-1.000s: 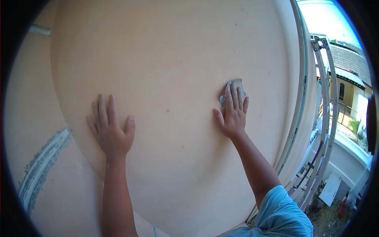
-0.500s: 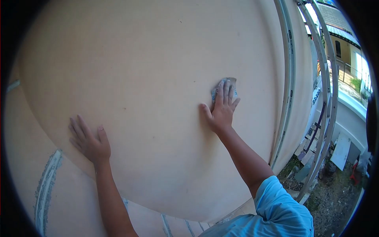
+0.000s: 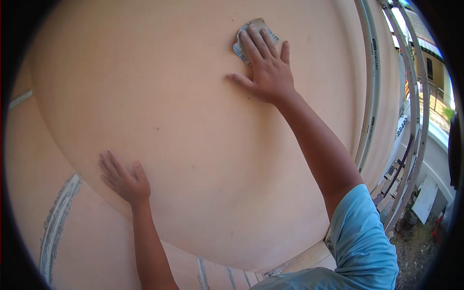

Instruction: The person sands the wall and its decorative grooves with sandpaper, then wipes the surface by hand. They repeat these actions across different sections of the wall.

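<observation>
A piece of sandpaper (image 3: pixel 240 50), pale with blue print on its back, is pressed against the smooth peach-coloured wall (image 3: pixel 193 116). Over it lies my right hand (image 3: pixel 268 72), holding it to the wall under outstretched fingers, with the thumb out to the left. Its sanding face is hidden against the surface. Lower and to the left, my left hand (image 3: pixel 126 181) rests on the wall, open and holding nothing, its fingers together and the thumb apart.
A grey pipe (image 3: pixel 373 82) runs up the right side of the wall, with metal ladder-like rails (image 3: pixel 414 96) beyond it. Rough grey filled strips (image 3: pixel 58 220) mark the wall at lower left. Boards (image 3: pixel 425 198) and debris lie on the ground at right.
My right hand has slid up the wall and slightly left with the sandpaper, the arm stretching further. My left hand stays on the wall, while the view has shifted a little.
</observation>
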Action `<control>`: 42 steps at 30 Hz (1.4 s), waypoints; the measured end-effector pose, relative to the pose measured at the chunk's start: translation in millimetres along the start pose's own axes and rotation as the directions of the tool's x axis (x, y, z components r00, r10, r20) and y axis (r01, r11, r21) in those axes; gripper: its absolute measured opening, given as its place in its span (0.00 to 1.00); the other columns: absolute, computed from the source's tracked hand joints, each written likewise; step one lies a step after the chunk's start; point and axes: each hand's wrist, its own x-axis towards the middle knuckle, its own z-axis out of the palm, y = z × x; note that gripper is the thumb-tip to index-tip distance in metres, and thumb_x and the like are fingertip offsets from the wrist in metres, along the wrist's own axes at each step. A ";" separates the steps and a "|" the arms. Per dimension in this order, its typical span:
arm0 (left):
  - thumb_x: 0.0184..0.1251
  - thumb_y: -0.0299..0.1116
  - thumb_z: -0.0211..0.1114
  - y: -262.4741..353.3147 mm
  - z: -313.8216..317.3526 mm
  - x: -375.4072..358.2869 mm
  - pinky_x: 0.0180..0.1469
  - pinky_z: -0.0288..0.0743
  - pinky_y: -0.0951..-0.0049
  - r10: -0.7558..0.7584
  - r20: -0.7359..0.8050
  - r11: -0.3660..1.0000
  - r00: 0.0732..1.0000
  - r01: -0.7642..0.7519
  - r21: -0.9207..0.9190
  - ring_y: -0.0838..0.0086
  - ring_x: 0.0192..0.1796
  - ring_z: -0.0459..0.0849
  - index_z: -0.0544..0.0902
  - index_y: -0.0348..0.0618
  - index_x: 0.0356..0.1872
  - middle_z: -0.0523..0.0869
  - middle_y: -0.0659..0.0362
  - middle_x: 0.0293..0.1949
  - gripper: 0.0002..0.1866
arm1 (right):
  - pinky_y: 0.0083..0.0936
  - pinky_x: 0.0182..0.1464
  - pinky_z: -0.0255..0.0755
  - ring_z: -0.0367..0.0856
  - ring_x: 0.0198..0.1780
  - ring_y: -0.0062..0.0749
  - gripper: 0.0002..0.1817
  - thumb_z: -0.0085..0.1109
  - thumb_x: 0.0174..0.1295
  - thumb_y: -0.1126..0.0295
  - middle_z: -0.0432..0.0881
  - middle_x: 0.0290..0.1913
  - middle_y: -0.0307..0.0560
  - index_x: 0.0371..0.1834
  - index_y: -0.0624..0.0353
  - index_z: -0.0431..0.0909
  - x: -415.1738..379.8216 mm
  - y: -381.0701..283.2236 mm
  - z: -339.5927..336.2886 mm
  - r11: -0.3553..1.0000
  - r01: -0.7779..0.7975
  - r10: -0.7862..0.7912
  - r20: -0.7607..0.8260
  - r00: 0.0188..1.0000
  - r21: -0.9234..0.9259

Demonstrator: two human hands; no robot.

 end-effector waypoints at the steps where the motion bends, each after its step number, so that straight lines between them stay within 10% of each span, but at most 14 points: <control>1: 0.75 0.51 0.54 2.0 -1.3 -4.7 0.78 0.44 0.36 -0.011 0.011 1.000 1.000 0.011 -0.004 0.49 0.84 0.51 0.55 0.48 0.83 0.55 0.49 0.83 0.40 | 0.70 0.80 0.32 0.50 0.85 0.36 0.51 0.43 0.62 0.21 0.57 0.84 0.35 0.83 0.40 0.56 14.3 4.4 8.1 0.959 -0.282 0.277 -0.165 0.946 -0.007; 3: 0.75 0.51 0.55 4.8 -1.1 -10.3 0.78 0.44 0.36 -0.020 0.015 1.000 1.000 0.020 -0.009 0.49 0.84 0.51 0.55 0.47 0.83 0.55 0.48 0.83 0.40 | 0.70 0.80 0.32 0.50 0.84 0.33 0.51 0.43 0.62 0.21 0.57 0.83 0.32 0.83 0.37 0.56 33.2 -13.0 7.9 0.925 -0.380 0.369 -0.189 0.910 -0.021; 5: 0.74 0.51 0.55 2.7 -1.7 -20.5 0.78 0.44 0.36 0.000 0.016 1.000 1.000 0.000 -0.010 0.48 0.84 0.52 0.56 0.44 0.82 0.55 0.47 0.83 0.41 | 0.70 0.80 0.34 0.48 0.85 0.34 0.52 0.45 0.62 0.22 0.57 0.84 0.36 0.83 0.41 0.55 34.3 -32.5 -4.5 0.966 0.250 -0.249 0.027 0.968 -0.067; 7: 0.73 0.51 0.55 0.6 -2.5 -28.9 0.78 0.44 0.36 0.005 0.013 1.000 1.000 -0.005 -0.016 0.48 0.83 0.52 0.56 0.43 0.82 0.55 0.47 0.83 0.41 | 0.70 0.79 0.37 0.48 0.85 0.34 0.53 0.47 0.62 0.22 0.56 0.84 0.37 0.83 0.43 0.55 53.4 -19.9 -9.8 0.897 0.441 -0.437 0.086 0.895 -0.035; 11: 0.69 0.54 0.57 0.6 -4.7 -48.2 0.77 0.43 0.33 -0.026 0.071 0.999 0.997 0.029 -0.029 0.43 0.83 0.52 0.59 0.38 0.80 0.57 0.41 0.81 0.44 | 0.64 0.82 0.33 0.47 0.85 0.38 0.53 0.47 0.62 0.23 0.54 0.85 0.36 0.84 0.42 0.53 100.2 3.1 -17.5 0.996 -0.082 0.079 -0.083 0.993 -0.040; 13: 0.68 0.54 0.57 -1.9 -3.7 -49.5 0.77 0.43 0.33 -0.017 0.062 0.999 0.998 0.019 -0.032 0.43 0.83 0.52 0.59 0.38 0.80 0.57 0.41 0.81 0.44 | 0.54 0.80 0.51 0.64 0.78 0.45 0.28 0.50 0.74 0.52 0.71 0.75 0.50 0.71 0.55 0.72 107.9 -19.0 -12.7 0.953 -0.265 0.180 -0.430 0.884 -0.145; 14: 0.68 0.55 0.57 -3.0 -4.4 -51.8 0.77 0.43 0.33 -0.006 0.062 0.999 0.998 0.008 -0.039 0.42 0.83 0.52 0.60 0.38 0.80 0.57 0.41 0.81 0.45 | 0.62 0.81 0.36 0.47 0.85 0.38 0.49 0.45 0.67 0.26 0.53 0.85 0.36 0.84 0.42 0.53 102.2 -12.0 -9.3 0.991 -0.109 0.100 -0.127 0.987 -0.071; 18: 0.68 0.55 0.57 -2.1 -4.9 -52.2 0.77 0.43 0.32 -0.021 0.067 0.999 0.998 0.024 -0.043 0.42 0.83 0.51 0.60 0.39 0.80 0.58 0.42 0.81 0.44 | 0.67 0.78 0.46 0.57 0.82 0.38 0.40 0.49 0.70 0.35 0.60 0.82 0.37 0.80 0.43 0.61 30.5 -66.3 -3.5 0.961 0.275 -0.275 -0.027 0.961 -0.005; 27: 0.67 0.50 0.68 20.2 -59.5 -49.7 0.77 0.53 0.40 -0.072 0.368 0.952 0.927 0.173 -0.252 0.47 0.82 0.55 0.64 0.48 0.79 0.58 0.44 0.81 0.42 | 0.60 0.71 0.60 0.75 0.70 0.45 0.27 0.64 0.65 0.55 0.80 0.68 0.44 0.67 0.46 0.79 -88.2 -53.8 -1.0 0.968 0.211 -0.183 -0.193 0.964 0.133; 33: 0.65 0.51 0.71 47.7 -101.4 -130.3 0.79 0.51 0.41 -0.037 0.673 0.913 0.739 0.298 -0.278 0.50 0.84 0.50 0.60 0.51 0.80 0.50 0.46 0.83 0.46 | 0.62 0.80 0.41 0.58 0.82 0.47 0.35 0.60 0.70 0.47 0.67 0.79 0.46 0.78 0.46 0.67 -119.2 -59.1 -4.3 0.985 0.115 -0.113 -0.019 0.993 0.127; 35: 0.65 0.53 0.71 53.9 -111.3 -146.9 0.80 0.47 0.39 0.021 0.836 0.967 0.548 0.203 -0.157 0.49 0.85 0.44 0.55 0.50 0.82 0.44 0.45 0.84 0.49 | 0.76 0.75 0.39 0.51 0.84 0.52 0.39 0.59 0.68 0.45 0.60 0.82 0.47 0.80 0.45 0.63 -105.4 -73.1 -2.1 0.996 -0.029 0.024 0.065 0.998 0.085; 40: 0.66 0.57 0.69 44.5 -118.7 -176.4 0.81 0.43 0.37 0.062 0.894 0.971 0.444 0.181 -0.157 0.55 0.86 0.43 0.51 0.51 0.83 0.44 0.50 0.85 0.52 | 0.80 0.74 0.35 0.47 0.85 0.52 0.42 0.52 0.70 0.37 0.55 0.84 0.48 0.82 0.44 0.58 -18.6 -121.7 4.9 0.979 -0.182 0.177 0.057 0.983 0.097; 42: 0.66 0.58 0.68 38.6 -119.1 -185.5 0.81 0.42 0.37 0.066 0.899 0.966 0.433 0.198 -0.166 0.57 0.86 0.43 0.50 0.51 0.83 0.45 0.52 0.85 0.51 | 0.80 0.74 0.37 0.49 0.85 0.49 0.42 0.54 0.68 0.36 0.56 0.84 0.45 0.81 0.44 0.59 -11.9 -171.9 4.4 0.998 -0.021 0.016 0.100 0.995 0.053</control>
